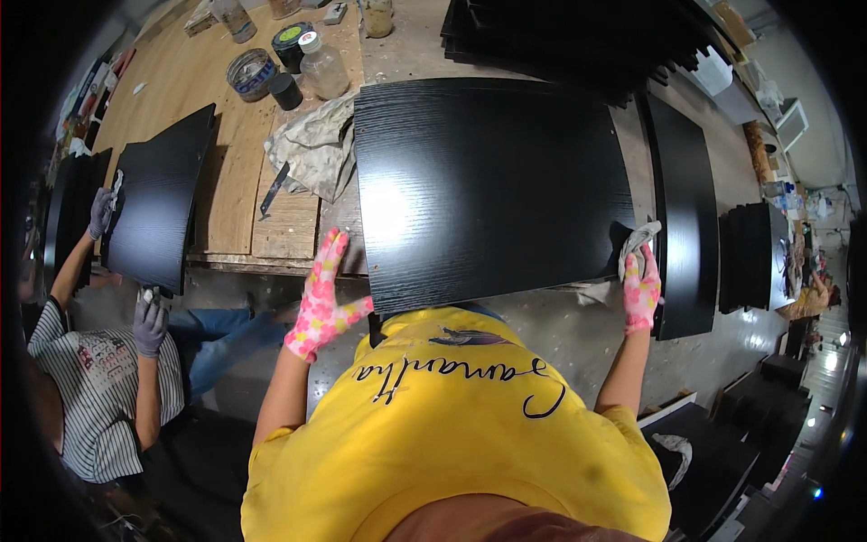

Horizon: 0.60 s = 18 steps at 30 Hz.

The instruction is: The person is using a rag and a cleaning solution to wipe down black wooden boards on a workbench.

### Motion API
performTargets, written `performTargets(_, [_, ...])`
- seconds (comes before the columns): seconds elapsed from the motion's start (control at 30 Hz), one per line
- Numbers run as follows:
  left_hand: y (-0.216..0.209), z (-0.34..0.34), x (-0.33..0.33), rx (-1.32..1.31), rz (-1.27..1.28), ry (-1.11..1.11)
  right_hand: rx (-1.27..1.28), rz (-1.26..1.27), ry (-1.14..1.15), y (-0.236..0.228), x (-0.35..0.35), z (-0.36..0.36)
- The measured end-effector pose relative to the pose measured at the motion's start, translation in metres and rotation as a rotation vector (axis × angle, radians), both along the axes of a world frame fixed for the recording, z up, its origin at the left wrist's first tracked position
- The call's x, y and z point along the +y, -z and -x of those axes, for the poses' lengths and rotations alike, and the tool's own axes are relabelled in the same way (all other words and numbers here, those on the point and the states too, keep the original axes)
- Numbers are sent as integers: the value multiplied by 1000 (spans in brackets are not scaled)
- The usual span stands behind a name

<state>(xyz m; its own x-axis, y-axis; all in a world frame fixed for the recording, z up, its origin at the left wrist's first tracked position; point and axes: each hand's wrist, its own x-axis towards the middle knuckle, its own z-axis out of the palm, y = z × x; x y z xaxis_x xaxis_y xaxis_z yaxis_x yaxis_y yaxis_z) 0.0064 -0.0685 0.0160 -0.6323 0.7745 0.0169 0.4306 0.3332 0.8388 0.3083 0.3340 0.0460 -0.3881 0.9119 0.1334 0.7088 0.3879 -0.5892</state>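
A black wood-grain panel (497, 190) lies in front of me, its near edge close to my yellow shirt. My left hand (321, 303), in a pink floral glove, has its fingers spread just off the panel's near left corner. One finger reaches to that corner; whether it touches I cannot tell. My right hand (642, 294), gloved alike, grips a grey-white rag (638, 242) at the panel's right edge. Left of the panel, a crumpled stained cloth (316, 144) lies on the wooden workbench (226, 203), with a dark flat blade-like tool (274, 191) beside it.
Jars and a clear bottle (325, 70) stand on the far left of the bench. Stacked black panels (569, 41) lie at the back; another long panel (686, 217) stands to my right. At left, a co-worker's gloved hands (150, 325) hold a dark panel (155, 203).
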Motion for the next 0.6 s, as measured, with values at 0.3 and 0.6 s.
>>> performTargets(0.3, [-31, 44, 32, 570, -165, 336, 862, 313, 212, -20, -4, -4])
performTargets(0.6, [-152, 100, 112, 165, -1026, 231, 169, -1214, -334, -184, 78, 34])
